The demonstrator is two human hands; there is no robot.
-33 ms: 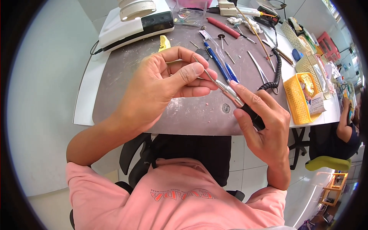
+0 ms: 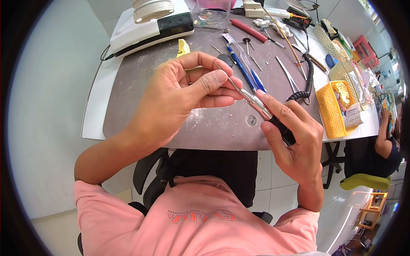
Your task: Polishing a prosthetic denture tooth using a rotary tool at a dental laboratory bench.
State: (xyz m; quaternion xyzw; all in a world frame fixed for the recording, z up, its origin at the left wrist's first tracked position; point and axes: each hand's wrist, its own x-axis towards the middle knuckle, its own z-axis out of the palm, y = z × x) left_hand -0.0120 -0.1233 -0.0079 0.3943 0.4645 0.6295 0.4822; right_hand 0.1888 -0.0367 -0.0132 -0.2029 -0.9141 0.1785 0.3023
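Observation:
A rotary handpiece (image 2: 257, 103) with a silver nose and black grip lies in my right hand (image 2: 294, 132), fingers and thumb closed round its body. From its nose a thin metal bur (image 2: 231, 81) points up and to the left. My left hand (image 2: 194, 85) pinches the bur's shank between thumb and forefinger, with the other fingers curled behind. A coiled black cord (image 2: 308, 83) runs beyond my right hand; its join with the handpiece is hidden. Just past my left hand stands a yellow dental cast piece (image 2: 183, 48).
Beyond my hands lie a blue pen (image 2: 240, 64), loose burs (image 2: 256, 63), tweezers (image 2: 287, 73) and a red-handled tool (image 2: 248, 30). A white machine (image 2: 149, 32) stands back left. A yellow basket (image 2: 326, 112) edges the right side. A person (image 2: 386, 141) sits far right.

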